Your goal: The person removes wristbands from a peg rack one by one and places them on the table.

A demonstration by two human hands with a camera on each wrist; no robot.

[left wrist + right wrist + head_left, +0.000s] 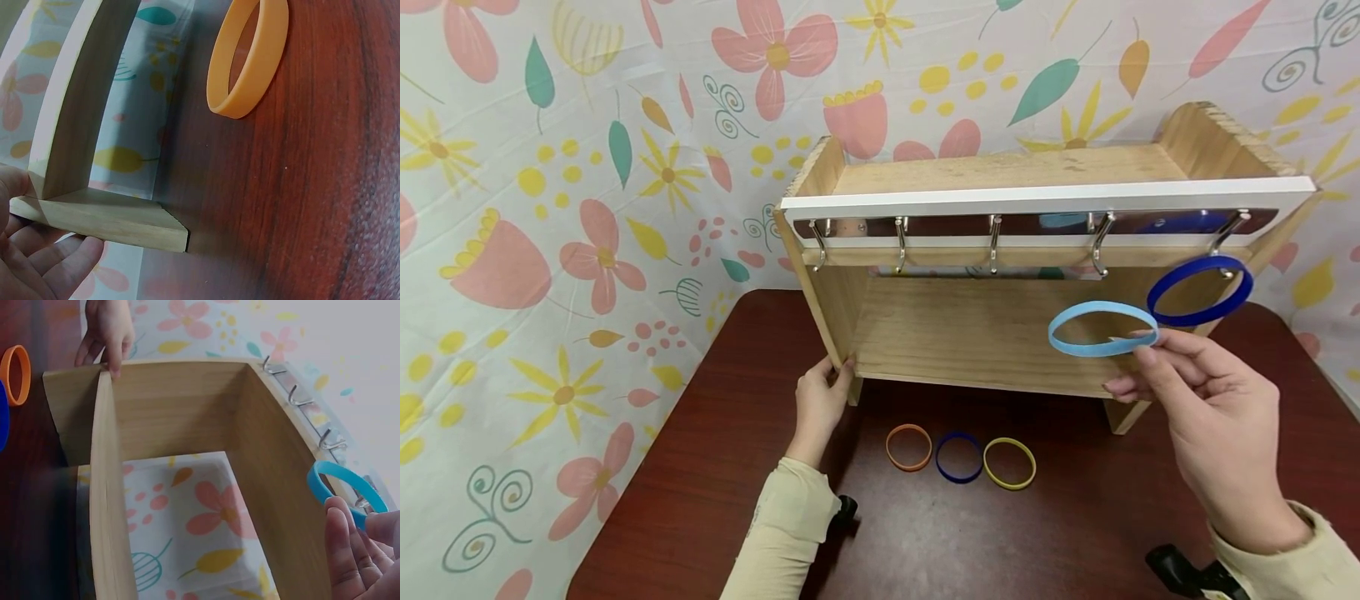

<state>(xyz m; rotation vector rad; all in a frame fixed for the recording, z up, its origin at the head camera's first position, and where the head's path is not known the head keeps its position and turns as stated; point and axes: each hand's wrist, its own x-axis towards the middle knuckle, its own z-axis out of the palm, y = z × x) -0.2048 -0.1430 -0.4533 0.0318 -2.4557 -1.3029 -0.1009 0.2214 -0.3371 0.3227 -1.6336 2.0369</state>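
My right hand [1221, 417] pinches a light blue silicone wristband [1103, 328] between thumb and fingers, held in front of the shelf below its row of hooks. In the right wrist view the same wristband [347, 487] is near the hooks. A dark blue wristband [1201, 292] hangs from the rightmost hook [1228, 232]. My left hand [820, 408] grips the lower left side of the wooden shelf [985, 333]; in the left wrist view its fingers [69, 265] lie around the side board. On the table lie an orange wristband [909, 447], another dark blue wristband [958, 457] and a yellow wristband [1010, 463].
The shelf stands on a dark red-brown wooden table [715, 467] against a flower-patterned cloth [647, 167]. Along its white front rail [1045, 197] several metal hooks stick out, such as the left one [817, 246].
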